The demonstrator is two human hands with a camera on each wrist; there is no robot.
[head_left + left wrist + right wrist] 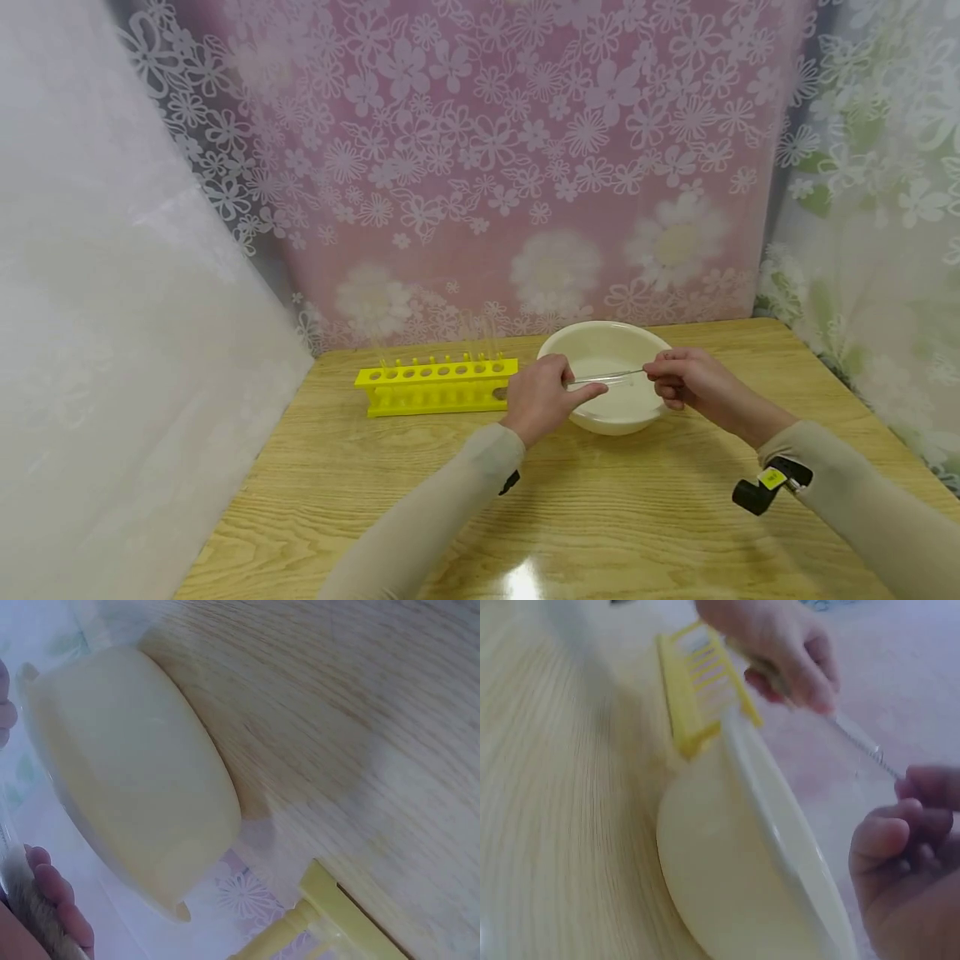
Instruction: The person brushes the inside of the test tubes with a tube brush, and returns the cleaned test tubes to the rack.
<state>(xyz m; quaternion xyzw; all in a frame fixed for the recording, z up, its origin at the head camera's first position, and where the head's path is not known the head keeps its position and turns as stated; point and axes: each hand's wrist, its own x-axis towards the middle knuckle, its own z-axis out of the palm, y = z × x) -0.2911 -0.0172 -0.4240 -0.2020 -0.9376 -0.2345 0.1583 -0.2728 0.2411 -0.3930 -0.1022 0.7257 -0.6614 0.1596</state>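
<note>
Over the cream basin (611, 421), my left hand (538, 398) grips a clear glass test tube (855, 733) lying nearly level. Inside the tube is a test tube brush (28, 896), its bristles showing near the left fingers in the left wrist view. The brush's twisted wire comes out of the tube's right end. My right hand (692, 385) pinches that wire between thumb and fingertips, with the other fingers curled. Left of the basin stands a yellow test tube rack (438, 409), with several clear tubes upright at its two ends.
The wooden table (420, 483) extends in front of the basin and rack. A flowered pink curtain (480, 208) hangs behind it, with pale sheeting (150, 292) on the left and a flowered curtain (870, 250) on the right.
</note>
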